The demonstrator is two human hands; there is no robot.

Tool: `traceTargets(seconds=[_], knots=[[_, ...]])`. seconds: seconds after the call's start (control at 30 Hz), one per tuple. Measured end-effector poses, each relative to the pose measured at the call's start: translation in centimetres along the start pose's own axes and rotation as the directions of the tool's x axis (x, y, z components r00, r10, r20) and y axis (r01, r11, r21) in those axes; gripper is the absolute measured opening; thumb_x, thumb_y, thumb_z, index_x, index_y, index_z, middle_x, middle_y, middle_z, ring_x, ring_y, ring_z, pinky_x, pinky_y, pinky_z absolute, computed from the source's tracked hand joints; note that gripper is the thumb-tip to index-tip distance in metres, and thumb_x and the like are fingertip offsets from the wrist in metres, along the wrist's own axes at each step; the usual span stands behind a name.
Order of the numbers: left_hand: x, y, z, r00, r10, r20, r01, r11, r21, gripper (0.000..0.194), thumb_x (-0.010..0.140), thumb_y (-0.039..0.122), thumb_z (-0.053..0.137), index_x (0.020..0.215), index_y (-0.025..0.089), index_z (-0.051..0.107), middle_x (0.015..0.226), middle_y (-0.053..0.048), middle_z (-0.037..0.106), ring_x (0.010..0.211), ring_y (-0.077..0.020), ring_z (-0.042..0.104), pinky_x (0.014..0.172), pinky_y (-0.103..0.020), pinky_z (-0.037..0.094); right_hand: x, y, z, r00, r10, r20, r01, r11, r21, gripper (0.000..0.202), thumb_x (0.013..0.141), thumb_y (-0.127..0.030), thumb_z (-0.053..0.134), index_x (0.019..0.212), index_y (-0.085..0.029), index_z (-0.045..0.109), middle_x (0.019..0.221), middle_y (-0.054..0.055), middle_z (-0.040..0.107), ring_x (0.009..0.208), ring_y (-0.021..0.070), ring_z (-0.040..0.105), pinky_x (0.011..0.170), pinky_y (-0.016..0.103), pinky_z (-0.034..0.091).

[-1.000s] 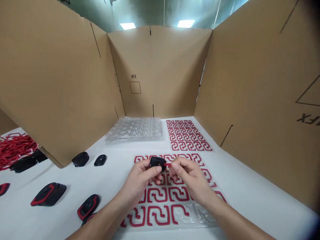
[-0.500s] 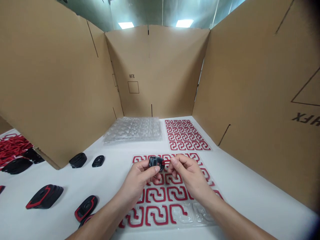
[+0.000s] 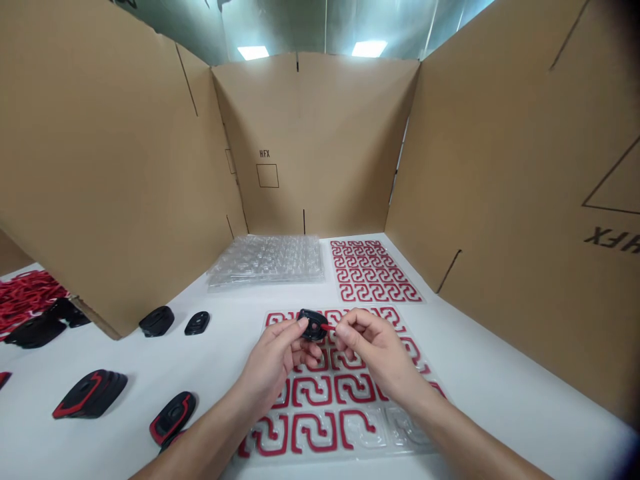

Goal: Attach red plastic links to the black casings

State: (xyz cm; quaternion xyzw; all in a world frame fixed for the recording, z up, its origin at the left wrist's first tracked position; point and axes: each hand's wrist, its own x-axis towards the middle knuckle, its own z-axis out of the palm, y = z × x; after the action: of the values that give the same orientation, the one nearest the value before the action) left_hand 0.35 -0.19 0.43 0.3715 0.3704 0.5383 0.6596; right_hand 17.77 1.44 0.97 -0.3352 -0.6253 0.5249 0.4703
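Note:
My left hand [image 3: 277, 363] pinches a small black oval plastic part [image 3: 313, 324] above the near tray. My right hand [image 3: 373, 350] holds a thin red trim strip [image 3: 327, 327] by its end and presses it against the right side of the black part. Both hands hover over a clear blister tray [image 3: 400, 427] filled with several red hook-shaped strips [image 3: 310, 389]; a few pockets at its near right corner show no strip.
A second tray of red strips [image 3: 373, 270] and a stack of clear trays [image 3: 267, 260] lie at the back. Black parts [image 3: 157, 320] and black-and-red pieces [image 3: 173, 415] lie on the white table at left, with a stack [image 3: 90, 392]. Cardboard walls [image 3: 525, 200] surround the table.
The black part has been turned slightly in my left fingers and the red strip's end sits against its edge. Both hands stayed over the same tray.

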Motion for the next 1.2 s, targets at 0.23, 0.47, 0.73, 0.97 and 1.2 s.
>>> traceTargets(seconds=[0.23, 0.47, 0.73, 0.97, 1.2], knots=[[0.05, -0.66, -0.08, 0.997, 0.073, 0.031, -0.078, 0.978, 0.195, 0.026, 0.074, 0.038, 0.076, 0.079, 0.013, 0.073, 0.071, -0.005, 0.069, 0.067, -0.0162, 0.061, 0.06, -0.026, 0.051, -0.56, -0.46, 0.62, 0.998, -0.062, 0.021, 0.066, 0.962, -0.263, 0.018, 0.084, -0.033, 0.068, 0.074, -0.02, 0.061, 0.07, -0.001, 0.063, 0.066, 0.0147, 0.057, 0.062, 0.025, 0.044], [0.17, -0.32, -0.16, 1.0, -0.001, -0.01, 0.001, 1.0, -0.021, 0.021, 0.072, 0.029, 0.078, 0.085, 0.013, 0.072, 0.075, -0.006, 0.07, 0.066, -0.0143, 0.062, 0.057, -0.023, 0.051, -0.51, -0.67, 0.46, 0.995, -0.098, 0.019, 0.099, 0.953, -0.285, 0.013, 0.086, -0.03, 0.066, 0.079, -0.02, 0.064, 0.075, -0.001, 0.065, 0.07, 0.0146, 0.058, 0.067, 0.026, 0.045], [0.17, -0.5, -0.36, 0.995, 0.088, 0.039, -0.091, 0.991, 0.094, 0.025, 0.076, 0.029, 0.075, 0.096, 0.014, 0.072, 0.083, -0.006, 0.07, 0.069, -0.0149, 0.063, 0.059, -0.025, 0.054, -0.42, -0.28, 0.59, 0.998, 0.03, 0.063, -0.024, 0.995, -0.096, 0.014, 0.082, -0.032, 0.07, 0.084, -0.02, 0.063, 0.08, 0.001, 0.065, 0.075, 0.0167, 0.061, 0.07, 0.028, 0.048], [0.39, -0.63, -0.46, 1.0, 0.024, -0.014, -0.024, 1.0, -0.01, 0.028, 0.069, 0.03, 0.081, 0.088, 0.014, 0.07, 0.07, -0.002, 0.068, 0.064, -0.0135, 0.063, 0.054, -0.022, 0.052, -0.04, -0.1, 0.02, 0.998, -0.026, 0.059, 0.033, 0.991, -0.131, 0.014, 0.084, -0.032, 0.067, 0.084, -0.018, 0.065, 0.078, 0.0, 0.065, 0.071, 0.0139, 0.058, 0.066, 0.024, 0.045], [0.16, -0.96, -0.21, 0.999, 0.006, -0.035, -0.006, 1.0, -0.005, 0.035, 0.066, 0.034, 0.084, 0.09, 0.014, 0.068, 0.073, -0.003, 0.07, 0.062, -0.0131, 0.065, 0.053, -0.021, 0.054, -0.29, -0.53, -0.09, 0.972, -0.201, 0.119, 0.229, 0.918, -0.325, 0.015, 0.09, -0.024, 0.062, 0.078, -0.019, 0.07, 0.076, 0.0, 0.067, 0.072, 0.0134, 0.059, 0.07, 0.024, 0.043]])
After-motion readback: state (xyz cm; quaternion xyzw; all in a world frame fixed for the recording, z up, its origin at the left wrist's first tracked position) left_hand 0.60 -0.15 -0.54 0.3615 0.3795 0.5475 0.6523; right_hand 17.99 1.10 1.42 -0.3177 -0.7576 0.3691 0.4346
